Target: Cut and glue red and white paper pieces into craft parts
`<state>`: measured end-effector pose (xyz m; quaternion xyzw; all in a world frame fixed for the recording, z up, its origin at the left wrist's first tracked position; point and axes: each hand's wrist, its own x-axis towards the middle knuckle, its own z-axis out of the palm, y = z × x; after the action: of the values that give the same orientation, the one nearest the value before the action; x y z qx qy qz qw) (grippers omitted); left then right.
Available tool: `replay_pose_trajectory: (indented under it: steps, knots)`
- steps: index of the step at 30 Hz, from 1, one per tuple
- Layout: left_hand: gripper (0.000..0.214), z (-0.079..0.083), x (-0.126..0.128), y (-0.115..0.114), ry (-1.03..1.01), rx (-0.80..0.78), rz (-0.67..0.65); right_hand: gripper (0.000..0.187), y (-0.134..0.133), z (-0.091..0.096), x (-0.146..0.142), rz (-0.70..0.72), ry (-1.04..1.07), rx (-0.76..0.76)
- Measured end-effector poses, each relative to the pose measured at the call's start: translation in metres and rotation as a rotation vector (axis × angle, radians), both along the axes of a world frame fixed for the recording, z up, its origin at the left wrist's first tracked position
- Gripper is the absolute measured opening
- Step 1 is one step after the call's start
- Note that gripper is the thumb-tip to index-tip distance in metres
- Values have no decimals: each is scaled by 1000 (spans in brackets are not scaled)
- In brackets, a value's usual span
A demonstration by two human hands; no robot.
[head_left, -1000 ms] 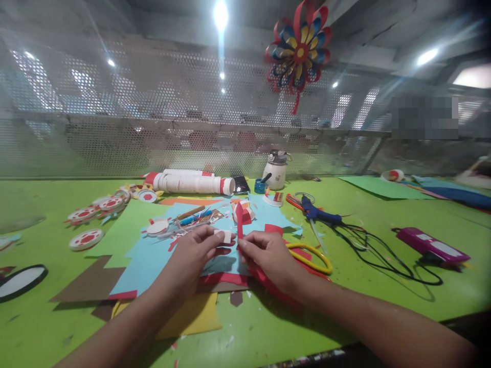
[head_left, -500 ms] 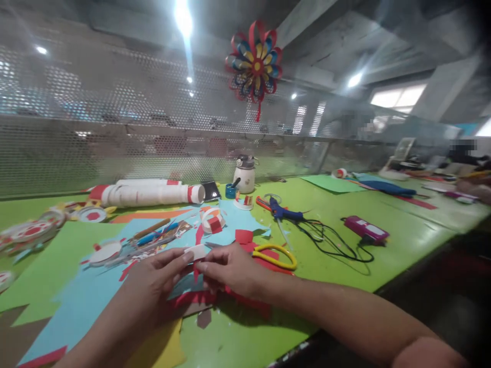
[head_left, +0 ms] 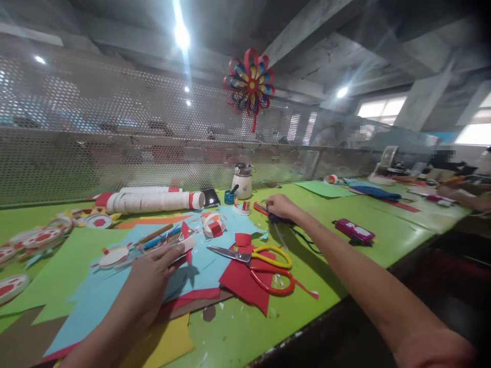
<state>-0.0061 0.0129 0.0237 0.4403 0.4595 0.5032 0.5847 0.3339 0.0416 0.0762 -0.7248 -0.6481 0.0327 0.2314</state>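
Note:
My left hand (head_left: 153, 273) pinches a small white paper piece (head_left: 188, 244) between thumb and fingers, above the light blue paper (head_left: 203, 276). A red paper strip (head_left: 186, 230) crosses behind that piece. Farther out, my right hand (head_left: 283, 206) curls over the blue glue gun (head_left: 274, 219) and hides most of its body. Scissors (head_left: 242, 255) with a yellow and a red handle lie partly open on red paper (head_left: 240, 281), between my two hands. A white paper ring with a red patch (head_left: 214, 226) stands beyond the left hand's fingertips.
White rolled tubes (head_left: 153, 202) lie along the mesh partition (head_left: 69, 168), near a bottle (head_left: 242, 185) and a blue jar (head_left: 229, 197). Paper discs (head_left: 42, 237) crowd the left. A purple device (head_left: 353, 231) sits at right. Another person's arm (head_left: 470, 198) shows far right.
My right hand has left the white piece and moved forward and right onto the glue gun. The scissors are now uncovered on the table. My left hand keeps the white piece.

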Motion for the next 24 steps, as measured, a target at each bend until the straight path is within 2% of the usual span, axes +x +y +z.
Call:
replay_pose_trajectory:
  steps: [4,8,12,19,24]
  knots:
    - [8,4,1,-3,22,-11,-11,31,-5,-18,28,-152,-187,-230]
    - [15,2,2,-3,-43,47,-79,31,-4,-37,37,-197,-307,-286]
    - [18,0,2,-1,-71,60,-83,31,7,-51,50,-203,-388,-295]
    - [17,1,3,-1,-77,35,-116,30,14,-66,74,-193,-392,-181]
    - [18,1,3,-1,-67,47,-93,25,7,-54,81,-258,-236,38]
